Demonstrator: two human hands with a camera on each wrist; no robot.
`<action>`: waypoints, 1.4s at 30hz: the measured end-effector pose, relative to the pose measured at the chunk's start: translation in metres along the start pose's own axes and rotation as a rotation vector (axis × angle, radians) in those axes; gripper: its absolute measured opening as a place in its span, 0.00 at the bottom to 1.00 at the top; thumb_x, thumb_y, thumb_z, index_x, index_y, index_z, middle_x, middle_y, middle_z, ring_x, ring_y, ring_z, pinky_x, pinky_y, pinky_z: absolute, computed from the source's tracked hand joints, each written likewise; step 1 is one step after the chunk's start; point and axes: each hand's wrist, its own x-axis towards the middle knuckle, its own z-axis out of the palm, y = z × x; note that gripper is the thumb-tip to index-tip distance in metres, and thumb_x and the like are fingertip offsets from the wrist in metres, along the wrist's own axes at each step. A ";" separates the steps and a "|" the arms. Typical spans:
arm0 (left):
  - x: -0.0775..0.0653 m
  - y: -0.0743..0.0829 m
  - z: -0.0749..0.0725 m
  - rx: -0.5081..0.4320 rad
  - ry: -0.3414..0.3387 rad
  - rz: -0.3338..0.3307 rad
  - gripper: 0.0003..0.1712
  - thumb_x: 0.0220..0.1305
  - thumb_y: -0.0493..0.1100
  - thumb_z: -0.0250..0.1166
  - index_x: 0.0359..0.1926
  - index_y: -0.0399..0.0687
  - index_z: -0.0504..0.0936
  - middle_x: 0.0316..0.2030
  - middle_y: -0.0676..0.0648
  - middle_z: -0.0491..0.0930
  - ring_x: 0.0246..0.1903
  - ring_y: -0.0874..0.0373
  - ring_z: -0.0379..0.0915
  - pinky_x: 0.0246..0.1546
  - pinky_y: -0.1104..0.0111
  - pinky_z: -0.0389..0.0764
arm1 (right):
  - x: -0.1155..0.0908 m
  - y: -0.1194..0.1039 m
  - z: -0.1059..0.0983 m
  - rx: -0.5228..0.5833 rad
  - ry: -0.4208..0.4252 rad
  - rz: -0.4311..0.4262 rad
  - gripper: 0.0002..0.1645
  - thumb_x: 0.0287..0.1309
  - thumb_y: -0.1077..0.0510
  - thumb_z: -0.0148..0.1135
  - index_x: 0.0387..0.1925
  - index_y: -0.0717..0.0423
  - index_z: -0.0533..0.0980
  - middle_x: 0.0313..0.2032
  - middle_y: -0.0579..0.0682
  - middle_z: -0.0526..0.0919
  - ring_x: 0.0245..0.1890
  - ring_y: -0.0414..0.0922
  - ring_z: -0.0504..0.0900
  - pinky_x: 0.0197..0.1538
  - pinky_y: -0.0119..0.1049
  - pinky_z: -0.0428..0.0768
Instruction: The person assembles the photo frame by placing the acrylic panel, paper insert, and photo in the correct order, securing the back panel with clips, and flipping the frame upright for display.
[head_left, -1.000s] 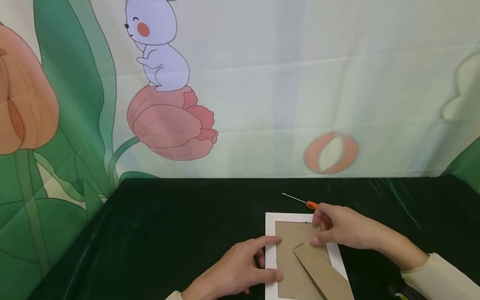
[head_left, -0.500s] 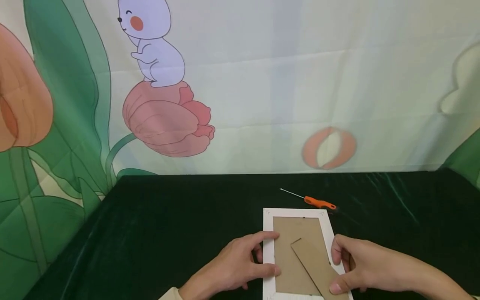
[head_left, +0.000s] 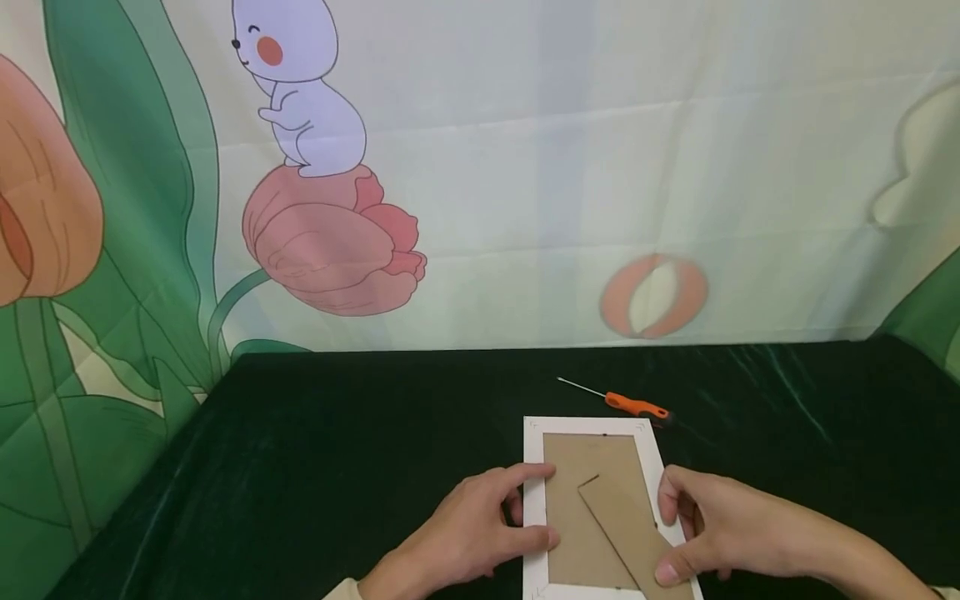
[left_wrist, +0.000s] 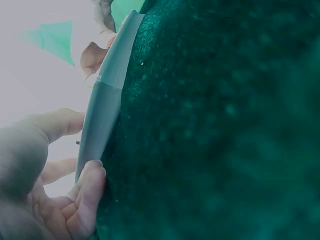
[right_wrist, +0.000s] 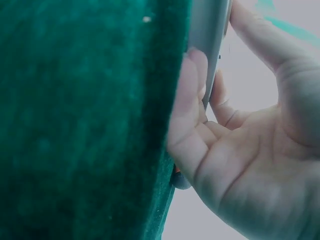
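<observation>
A white picture frame (head_left: 534, 500) lies face down on the dark green cloth, its brown backboard (head_left: 581, 550) and slanting brown stand leg (head_left: 618, 521) showing. My left hand (head_left: 468, 521) grips the frame's left side, with thumb and index finger on top and other fingers against the outer edge. On the right side my right hand (head_left: 723, 521) holds the frame, its thumb on the lower part of the stand leg. Both wrist views show fingers of the left hand (left_wrist: 55, 185) and right hand (right_wrist: 240, 135) against the frame's outer edge. The frame's bottom is cut off in the head view.
Just beyond the frame lies a screwdriver (head_left: 633, 406) with an orange and black handle, its shaft pointing left. Dark green cloth (head_left: 315, 467) covers the table. Behind it hangs a pale printed curtain (head_left: 480, 167) with a rabbit and tulips.
My right hand has come down from the frame's upper right corner to its right side, baring the screwdriver handle. The left hand keeps its place on the frame.
</observation>
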 end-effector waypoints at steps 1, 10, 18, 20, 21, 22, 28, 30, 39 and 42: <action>0.000 0.000 0.000 0.019 0.007 0.008 0.34 0.63 0.50 0.79 0.69 0.57 0.81 0.30 0.53 0.77 0.17 0.59 0.71 0.17 0.68 0.76 | 0.000 0.001 0.000 0.006 -0.003 -0.005 0.26 0.57 0.55 0.82 0.43 0.57 0.70 0.29 0.52 0.74 0.29 0.49 0.76 0.24 0.36 0.79; 0.002 0.002 0.000 0.031 0.048 -0.032 0.36 0.61 0.51 0.80 0.69 0.58 0.81 0.36 0.52 0.76 0.27 0.57 0.74 0.22 0.68 0.75 | 0.000 0.008 -0.007 0.080 -0.073 -0.116 0.19 0.63 0.60 0.75 0.45 0.58 0.71 0.29 0.50 0.76 0.27 0.44 0.78 0.25 0.36 0.82; 0.003 0.003 0.001 0.090 0.142 -0.014 0.31 0.59 0.53 0.82 0.63 0.59 0.85 0.42 0.53 0.72 0.36 0.57 0.73 0.30 0.67 0.75 | 0.002 0.009 -0.009 0.093 -0.078 -0.106 0.19 0.63 0.60 0.76 0.44 0.58 0.71 0.29 0.51 0.76 0.26 0.45 0.79 0.24 0.35 0.81; 0.003 0.002 0.001 0.079 0.191 0.000 0.29 0.58 0.52 0.83 0.60 0.59 0.86 0.44 0.53 0.72 0.39 0.57 0.75 0.33 0.66 0.76 | 0.002 0.009 -0.010 0.098 -0.081 -0.098 0.19 0.63 0.60 0.76 0.44 0.58 0.72 0.29 0.51 0.76 0.27 0.46 0.79 0.24 0.35 0.81; 0.003 0.002 0.002 0.069 0.213 0.007 0.28 0.57 0.52 0.83 0.58 0.58 0.86 0.45 0.53 0.72 0.42 0.56 0.75 0.35 0.64 0.77 | 0.002 0.009 -0.010 0.101 -0.082 -0.096 0.19 0.63 0.60 0.76 0.44 0.58 0.72 0.29 0.51 0.76 0.27 0.46 0.79 0.24 0.35 0.81; 0.003 0.002 0.003 0.057 0.233 0.016 0.27 0.57 0.51 0.83 0.57 0.58 0.87 0.46 0.53 0.73 0.45 0.56 0.74 0.38 0.63 0.77 | 0.002 0.009 -0.010 0.104 -0.082 -0.091 0.19 0.63 0.60 0.76 0.44 0.58 0.72 0.29 0.51 0.76 0.27 0.46 0.79 0.24 0.35 0.81; 0.005 0.001 0.011 -0.019 0.246 0.068 0.23 0.56 0.50 0.83 0.53 0.61 0.88 0.54 0.56 0.73 0.55 0.52 0.70 0.46 0.64 0.81 | 0.003 0.011 -0.011 0.120 -0.087 -0.104 0.18 0.63 0.60 0.76 0.43 0.58 0.72 0.29 0.51 0.77 0.25 0.44 0.79 0.24 0.34 0.81; 0.005 0.001 0.014 -0.023 0.235 0.073 0.22 0.55 0.49 0.84 0.52 0.61 0.88 0.56 0.57 0.73 0.57 0.52 0.68 0.47 0.65 0.81 | 0.004 0.012 -0.011 0.130 -0.092 -0.104 0.18 0.63 0.60 0.76 0.43 0.58 0.72 0.29 0.51 0.77 0.24 0.44 0.79 0.24 0.34 0.81; 0.007 0.006 0.015 0.073 0.152 0.126 0.20 0.59 0.53 0.82 0.53 0.69 0.91 0.69 0.60 0.72 0.71 0.50 0.56 0.66 0.40 0.69 | 0.005 0.012 -0.014 0.158 -0.115 -0.083 0.17 0.65 0.60 0.75 0.44 0.58 0.73 0.30 0.52 0.78 0.24 0.43 0.79 0.25 0.32 0.81; 0.009 0.007 0.016 0.119 0.047 0.193 0.19 0.62 0.56 0.80 0.54 0.72 0.91 0.71 0.63 0.72 0.76 0.50 0.52 0.71 0.38 0.64 | 0.005 0.013 -0.014 0.166 -0.116 -0.085 0.17 0.65 0.60 0.75 0.44 0.58 0.73 0.30 0.52 0.78 0.24 0.43 0.79 0.24 0.31 0.81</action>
